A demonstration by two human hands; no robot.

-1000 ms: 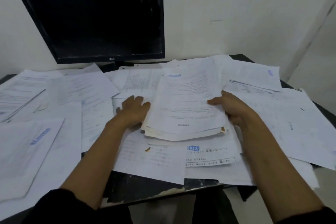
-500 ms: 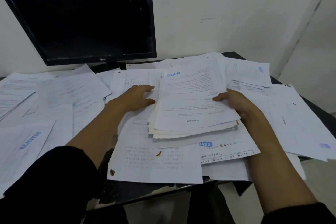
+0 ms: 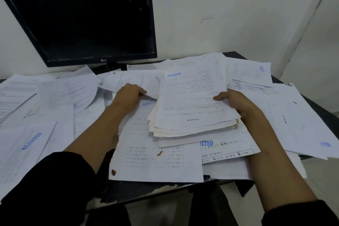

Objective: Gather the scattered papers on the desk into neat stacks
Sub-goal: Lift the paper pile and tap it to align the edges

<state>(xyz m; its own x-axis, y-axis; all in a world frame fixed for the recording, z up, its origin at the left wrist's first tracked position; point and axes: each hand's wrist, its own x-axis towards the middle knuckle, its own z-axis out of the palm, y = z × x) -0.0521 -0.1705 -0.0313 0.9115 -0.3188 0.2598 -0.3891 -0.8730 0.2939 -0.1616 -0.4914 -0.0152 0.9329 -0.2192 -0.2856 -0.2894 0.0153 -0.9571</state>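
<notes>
Two hands work here: my right hand (image 3: 233,100) clamps the stack (image 3: 192,108) by its edge, my left hand (image 3: 128,95) pinches a loose sheet (image 3: 132,80) just beside. The stack's uneven lower sheets could slide out if my grip loosens.

Paper stack (image 3: 194,104) between both hands, monitor (image 3: 82,18) behind.

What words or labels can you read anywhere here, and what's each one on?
"LG": bezel of the monitor.
"REJECTED", blue stamp, upside down: top sheet of the held stack.
"REJECTED": left sheet.
"CTED", partly covered: sheet under the stack.
Japanese print on that sheet and all body text: too small or blurred to read.
</notes>
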